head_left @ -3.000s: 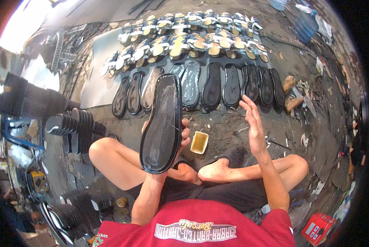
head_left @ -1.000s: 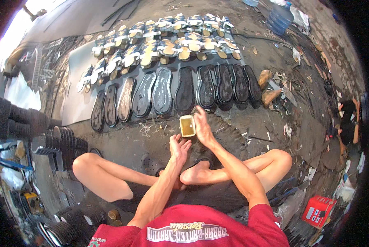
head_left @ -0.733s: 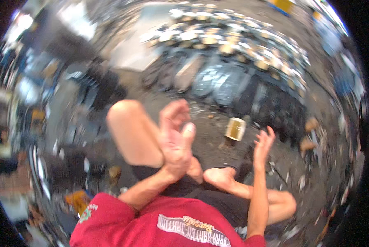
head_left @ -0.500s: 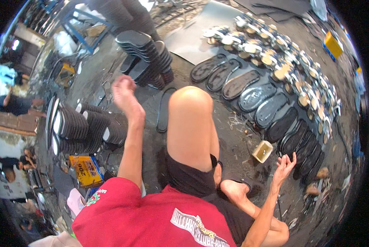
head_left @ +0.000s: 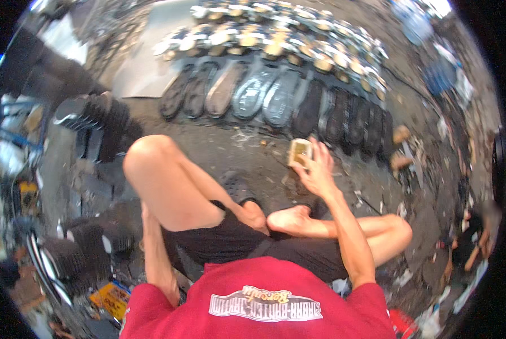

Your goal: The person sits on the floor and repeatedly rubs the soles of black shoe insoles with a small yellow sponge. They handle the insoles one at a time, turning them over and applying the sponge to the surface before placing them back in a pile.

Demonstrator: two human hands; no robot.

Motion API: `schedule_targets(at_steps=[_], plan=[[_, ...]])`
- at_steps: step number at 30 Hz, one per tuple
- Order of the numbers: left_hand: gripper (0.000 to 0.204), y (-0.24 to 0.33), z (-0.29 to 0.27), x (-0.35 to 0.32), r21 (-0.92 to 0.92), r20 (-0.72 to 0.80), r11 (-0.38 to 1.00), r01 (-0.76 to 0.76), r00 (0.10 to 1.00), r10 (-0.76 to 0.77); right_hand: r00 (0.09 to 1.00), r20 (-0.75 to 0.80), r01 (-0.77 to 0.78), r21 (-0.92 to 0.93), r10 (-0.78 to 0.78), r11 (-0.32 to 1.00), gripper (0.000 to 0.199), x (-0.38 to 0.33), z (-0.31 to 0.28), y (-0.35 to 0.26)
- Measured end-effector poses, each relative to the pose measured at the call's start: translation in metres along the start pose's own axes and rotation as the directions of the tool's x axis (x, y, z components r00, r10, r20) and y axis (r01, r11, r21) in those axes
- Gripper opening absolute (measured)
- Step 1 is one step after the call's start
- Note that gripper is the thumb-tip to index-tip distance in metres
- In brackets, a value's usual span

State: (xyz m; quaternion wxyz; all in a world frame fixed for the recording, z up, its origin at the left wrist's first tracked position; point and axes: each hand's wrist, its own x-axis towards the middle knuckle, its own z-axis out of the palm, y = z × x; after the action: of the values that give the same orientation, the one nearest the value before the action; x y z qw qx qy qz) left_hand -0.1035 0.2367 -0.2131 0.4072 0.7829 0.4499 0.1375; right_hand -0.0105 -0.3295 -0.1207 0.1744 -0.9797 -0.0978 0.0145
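Observation:
My right hand [head_left: 318, 168] is at a small cream rectangular tub [head_left: 293, 151], the thumb on its near edge and the fingers along its right side. Something yellowish shows inside the tub. Just beyond it lies a row of dark sandal soles [head_left: 309, 107], several of them with a wet-looking shine. My left forearm [head_left: 158, 257] runs up beside my raised left knee, and the leg hides my left hand.
Behind the soles are rows of pale-and-dark sandal parts [head_left: 275, 45]. A grey sheet [head_left: 145, 68] lies at the far left. Stacks of soles stand left of my knee [head_left: 94, 113] and nearer my left side [head_left: 75, 248], near a yellow-orange packet [head_left: 110, 299]. Scraps litter the right.
My view has turned to the right. My right hand has moved from beside the tub onto it. My left hand has dropped from near the sole stack to behind my knee.

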Motion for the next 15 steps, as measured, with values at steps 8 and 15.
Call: schedule_targets(at_steps=[8, 15], plan=[[0.065, 0.132, -0.119, -0.04, -0.752, 0.055, 0.656, -0.073, 0.984, 0.172, 0.999, 0.043, -0.02, -0.174, 0.027, 0.985, 0.072, 0.015, 0.044, 0.008], [0.081, 0.232, -0.19, -0.065, -0.89, 0.03, 0.419, -0.18, 0.893, 0.448, 0.951, -0.219, -0.162, 0.242, 0.216, 0.957, 0.069, 0.029, 0.01, 0.015]])
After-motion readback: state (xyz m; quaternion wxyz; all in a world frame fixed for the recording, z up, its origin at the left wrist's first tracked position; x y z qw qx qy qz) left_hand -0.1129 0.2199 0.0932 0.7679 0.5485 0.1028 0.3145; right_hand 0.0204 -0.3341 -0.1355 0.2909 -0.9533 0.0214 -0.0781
